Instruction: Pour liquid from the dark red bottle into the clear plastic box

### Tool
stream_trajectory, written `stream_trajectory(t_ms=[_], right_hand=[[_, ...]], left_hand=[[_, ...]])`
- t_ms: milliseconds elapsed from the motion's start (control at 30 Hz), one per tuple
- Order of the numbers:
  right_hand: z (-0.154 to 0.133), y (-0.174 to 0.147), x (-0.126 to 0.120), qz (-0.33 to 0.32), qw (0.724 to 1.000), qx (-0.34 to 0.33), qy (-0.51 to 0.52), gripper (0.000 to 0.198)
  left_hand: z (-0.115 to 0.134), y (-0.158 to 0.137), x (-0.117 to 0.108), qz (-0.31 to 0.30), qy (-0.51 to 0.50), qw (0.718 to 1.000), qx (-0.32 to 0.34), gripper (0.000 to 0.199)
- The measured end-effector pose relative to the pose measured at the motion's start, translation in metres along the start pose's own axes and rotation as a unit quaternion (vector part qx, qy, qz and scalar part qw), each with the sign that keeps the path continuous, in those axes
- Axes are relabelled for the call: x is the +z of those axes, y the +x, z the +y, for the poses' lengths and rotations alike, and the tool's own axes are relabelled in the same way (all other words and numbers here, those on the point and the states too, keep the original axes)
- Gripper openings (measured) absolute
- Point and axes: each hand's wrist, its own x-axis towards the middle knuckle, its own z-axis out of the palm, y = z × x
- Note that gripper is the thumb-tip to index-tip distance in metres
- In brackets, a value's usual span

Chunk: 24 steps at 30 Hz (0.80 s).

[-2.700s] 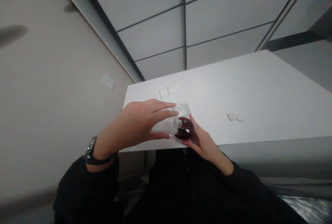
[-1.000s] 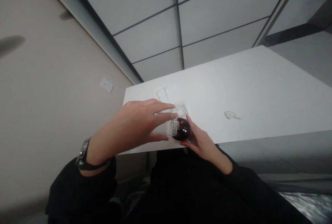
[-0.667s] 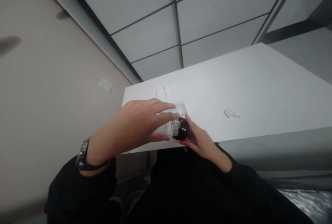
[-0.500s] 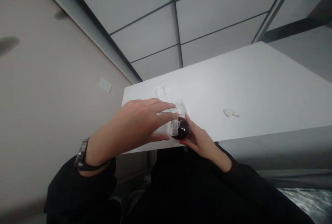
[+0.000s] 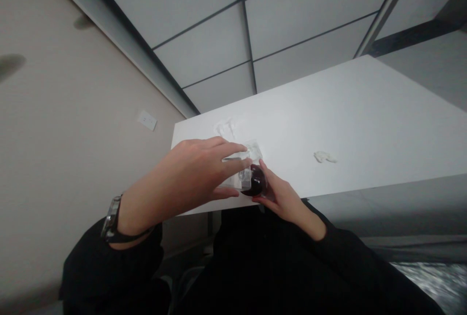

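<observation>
My left hand (image 5: 207, 166), with a watch at its wrist, grips a clear, box-like plastic piece (image 5: 245, 177) between its fingers and thumb. Its edge overlaps a glossy, dark red round object (image 5: 257, 181), whose kind I cannot make out. Around the right side of that object curl the fingers of my right hand (image 5: 282, 197). Just beyond both hands lies a small clear, crinkled plastic piece (image 5: 254, 149) on the white table (image 5: 299, 125).
More clear plastic (image 5: 226, 129) lies towards the table's far left edge. A crumpled whitish scrap (image 5: 324, 157) is to the right. The wall with a socket plate (image 5: 147, 120) borders the table on the left, and panelled doors (image 5: 215, 57) stand behind.
Both hands keep their hold with hardly any movement. The whole view has shifted very slightly.
</observation>
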Motion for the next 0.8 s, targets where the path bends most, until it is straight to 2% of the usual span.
stream_trajectory(t_ms=[300,800], right_hand=[[-0.001,0.001,0.000,0.004,1.000,-0.007,0.005,0.109],[-0.001,0.001,0.004,0.009,1.000,0.001,0.005,0.108]], left_hand=[[0.003,0.006,-0.005,-0.021,0.018,1.000,0.011,0.043],[0.008,0.014,-0.010,-0.021,0.018,0.999,0.025,0.040]])
